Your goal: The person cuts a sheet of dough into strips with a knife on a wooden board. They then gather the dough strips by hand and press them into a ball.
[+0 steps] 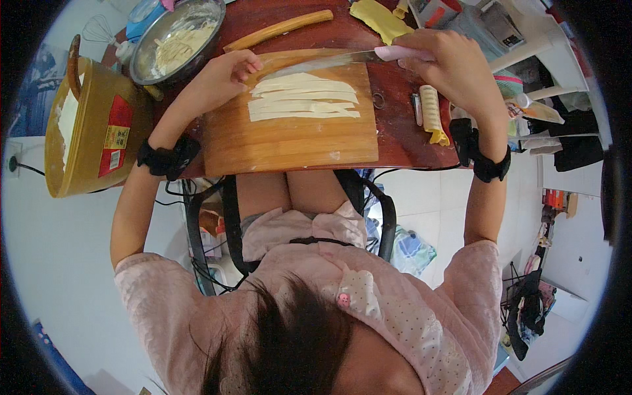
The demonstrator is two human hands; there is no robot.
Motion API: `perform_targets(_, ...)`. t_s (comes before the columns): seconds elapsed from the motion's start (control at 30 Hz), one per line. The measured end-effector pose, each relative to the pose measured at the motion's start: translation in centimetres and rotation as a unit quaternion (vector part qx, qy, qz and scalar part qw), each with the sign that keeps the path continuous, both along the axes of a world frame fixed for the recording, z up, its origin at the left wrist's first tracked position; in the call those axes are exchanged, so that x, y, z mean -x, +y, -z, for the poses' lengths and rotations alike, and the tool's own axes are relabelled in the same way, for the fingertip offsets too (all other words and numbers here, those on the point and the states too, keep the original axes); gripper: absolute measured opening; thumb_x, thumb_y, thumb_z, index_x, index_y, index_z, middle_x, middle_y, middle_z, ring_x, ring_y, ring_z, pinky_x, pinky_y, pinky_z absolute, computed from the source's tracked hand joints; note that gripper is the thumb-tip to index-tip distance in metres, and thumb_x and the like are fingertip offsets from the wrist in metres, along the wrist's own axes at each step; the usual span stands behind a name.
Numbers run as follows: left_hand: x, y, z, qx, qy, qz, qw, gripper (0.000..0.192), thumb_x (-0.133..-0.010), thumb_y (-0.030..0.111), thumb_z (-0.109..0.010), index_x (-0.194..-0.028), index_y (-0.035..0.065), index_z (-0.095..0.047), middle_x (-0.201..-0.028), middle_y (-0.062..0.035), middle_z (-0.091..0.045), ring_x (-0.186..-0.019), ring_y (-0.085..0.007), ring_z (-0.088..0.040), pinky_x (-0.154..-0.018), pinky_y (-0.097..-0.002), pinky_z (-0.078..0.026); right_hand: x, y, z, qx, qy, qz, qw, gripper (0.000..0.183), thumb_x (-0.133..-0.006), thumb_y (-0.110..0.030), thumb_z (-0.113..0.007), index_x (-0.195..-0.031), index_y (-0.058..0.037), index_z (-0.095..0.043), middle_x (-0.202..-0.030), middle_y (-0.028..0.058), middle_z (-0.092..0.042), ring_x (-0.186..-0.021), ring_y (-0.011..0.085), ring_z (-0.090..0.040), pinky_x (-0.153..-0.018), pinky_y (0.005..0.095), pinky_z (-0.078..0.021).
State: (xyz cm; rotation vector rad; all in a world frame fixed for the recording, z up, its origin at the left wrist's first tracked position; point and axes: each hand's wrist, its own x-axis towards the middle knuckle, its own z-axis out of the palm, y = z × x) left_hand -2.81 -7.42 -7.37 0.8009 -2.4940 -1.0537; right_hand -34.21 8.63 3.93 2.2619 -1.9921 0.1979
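Pale dough (303, 96), cut into several long strips, lies flat on a wooden cutting board (291, 145). My right hand (447, 61) is closed round the pink handle of a kitchen knife (335, 60). The blade reaches left across the board, just beyond the far edge of the strips. At the board's far left corner is my left hand (224, 79), its fingers curled loosely beside the blade's tip; I cannot tell whether they touch it. A wooden rolling pin (281, 29) rests beyond the board.
At the left stand a steel bowl (180, 44) of floury dough and a tall yellow flour container (89, 133). A blue device (143, 19) and a whisk (101, 32) are behind them. A ridged cream-coloured roll (430, 106) lies right of the board. Yellow sheet material (377, 19) and a white rack (533, 47) are farther back.
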Motion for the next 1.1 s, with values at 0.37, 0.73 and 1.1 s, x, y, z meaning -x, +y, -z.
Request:
perform_targets(0.37,0.0,0.3,0.6,-0.037,-0.028,-0.014,0.999,0.029,-0.079,0.004,-0.066,-0.107,0.0051,-0.058,-0.088,0.0010,-0.055,-0.073,-0.0066,-0.049,-0.070,-0.0220,-0.043,-0.3,-1.2,1.3,0.027,-0.022,-0.056,0.998,0.026,-0.080,-0.027,-0.062,-0.100,-0.0147,-0.072,-0.083,0.0158,-0.067,-0.079,0.0330,-0.065,-0.071,0.0413,-0.0519)
perform_targets(0.73,1.5,0.9,1.2,0.079,-0.021,0.020,0.996,0.028,-0.079,0.012,-0.071,-0.104,0.0050,-0.060,-0.097,-0.0041,-0.051,-0.086,-0.0162,-0.050,-0.077,-0.0268,-0.043,-0.3,-1.2,1.6,0.047,-0.009,-0.066,0.997,0.026,-0.080,-0.026,-0.061,-0.100,-0.0153,-0.072,-0.080,0.0159,-0.067,-0.078,0.0337,-0.065,-0.069,0.0421,-0.0519)
perform_targets(1.1,1.6,-0.1,2.2,0.106,-0.004,0.023,0.994,0.029,-0.078,0.012,-0.072,-0.105,0.0088,-0.065,-0.101,-0.0081,-0.056,-0.094,-0.0207,-0.052,-0.080,-0.0306,-0.043,-0.3,-0.6,0.2,-0.038,-0.012,0.008,0.999,0.025,-0.079,-0.024,-0.067,-0.099,-0.0099,-0.071,-0.087,0.0129,-0.068,-0.080,0.0313,-0.065,-0.072,0.0390,-0.0505)
